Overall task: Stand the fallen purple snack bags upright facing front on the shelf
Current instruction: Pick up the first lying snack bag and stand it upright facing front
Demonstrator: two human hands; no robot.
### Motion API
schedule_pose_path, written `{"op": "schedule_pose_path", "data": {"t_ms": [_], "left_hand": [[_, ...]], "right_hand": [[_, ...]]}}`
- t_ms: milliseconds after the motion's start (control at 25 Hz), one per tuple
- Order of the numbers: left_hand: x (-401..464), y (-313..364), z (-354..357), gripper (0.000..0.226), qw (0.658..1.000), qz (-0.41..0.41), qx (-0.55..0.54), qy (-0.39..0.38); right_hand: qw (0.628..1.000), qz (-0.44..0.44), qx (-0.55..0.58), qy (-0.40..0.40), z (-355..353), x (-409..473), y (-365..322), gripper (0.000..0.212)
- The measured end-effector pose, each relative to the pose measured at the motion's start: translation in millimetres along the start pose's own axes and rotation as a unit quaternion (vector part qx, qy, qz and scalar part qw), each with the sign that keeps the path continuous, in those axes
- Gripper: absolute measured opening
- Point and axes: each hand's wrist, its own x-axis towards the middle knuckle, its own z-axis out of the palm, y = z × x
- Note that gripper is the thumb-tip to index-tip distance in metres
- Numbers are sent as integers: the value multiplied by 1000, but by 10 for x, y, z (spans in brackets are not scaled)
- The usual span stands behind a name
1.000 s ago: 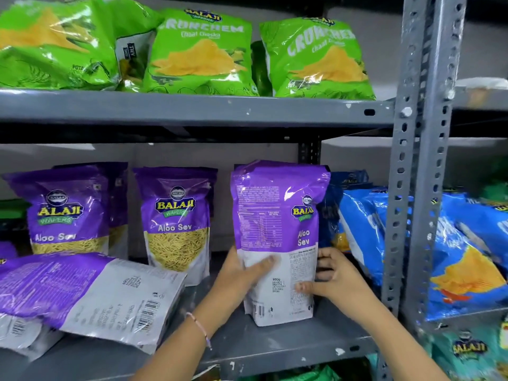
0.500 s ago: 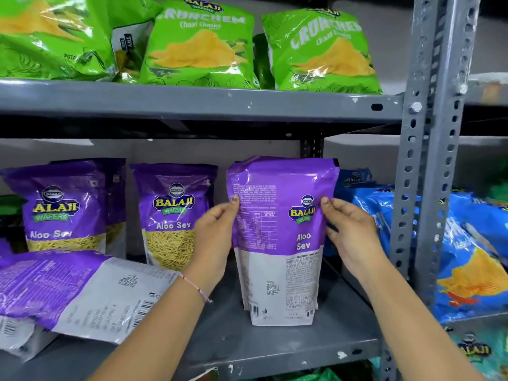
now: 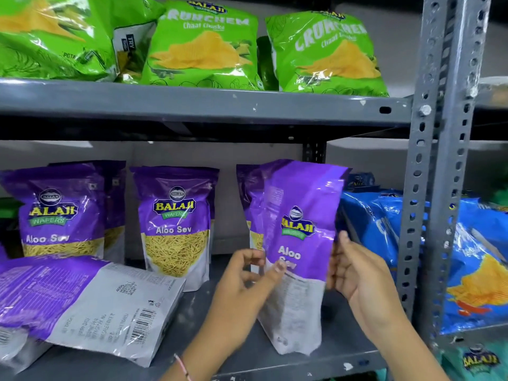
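On the grey metal shelf (image 3: 341, 345), head view: two hands hold a purple-and-white foil snack bag (image 3: 299, 215) upright, near the front edge.
The left hand (image 3: 244, 281) has its grip pinching the bag's left edge, and the right hand (image 3: 360, 276) curls round the right edge. The printed back shows, so swivel it on its base until the windowed face looks out like the standing purple bags (image 3: 176, 224). Another purple bag (image 3: 82, 303) lies flat on the left.

In the middle of the frame, a purple Aloo Sev bag (image 3: 299, 215) stands a bit tilted on the grey shelf (image 3: 247, 361). The left hand (image 3: 247, 287) pinches its left edge. The right hand (image 3: 360, 273) holds its right edge. A fallen purple bag (image 3: 82, 301) lies flat at lower left.
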Motion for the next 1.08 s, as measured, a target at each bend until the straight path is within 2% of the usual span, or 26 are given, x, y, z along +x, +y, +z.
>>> {"op": "schedule_pose_path", "data": {"t_ms": [80,120,160,240,280,360,440,480,600,760,880,920,1080], "left_hand": [[-70,-85,45,92,998,-12,31,-52],[-107,-101,74,98,995,-24,50,-78],[-122,-118,107,98,993,-33,74,-90],[-128,-144,183,81,992,-42,94,-69],[-96,-168,187,68,994,-49,82,-54],[20,-194,120,49,996,-70,18,-52],[121,-238,12,42,993,-85,-29,-75],[146,-280,-27,43,992,-87,-36,-87],[168,-346,-67,62,990,-68,-5,-120],[337,-390,-58,65,987,-74,2,-143],[520,-432,-43,73,986,-85,10,-144],[558,-443,-32,73,986,-94,9,-137],[627,-509,-30,50,984,-112,10,-139]], "right_hand": [[998,-2,-38,-54,27,-120,-32,36],[998,-17,-47,-39,-15,-104,9,31],[998,-33,-56,6,-72,-54,58,25],[991,-32,-92,89,-212,77,212,9],[990,-11,-110,84,-261,129,293,13],[994,47,-100,19,-363,175,462,44],[988,84,-127,-36,-433,145,534,80],[983,83,-157,-46,-467,124,546,88],[978,79,-192,-38,-526,87,543,88],[974,91,-209,-24,-475,149,522,72],[974,106,-200,-18,-417,265,527,82],[974,111,-197,-20,-385,290,523,81],[976,125,-175,-17,-299,271,523,78]]}}
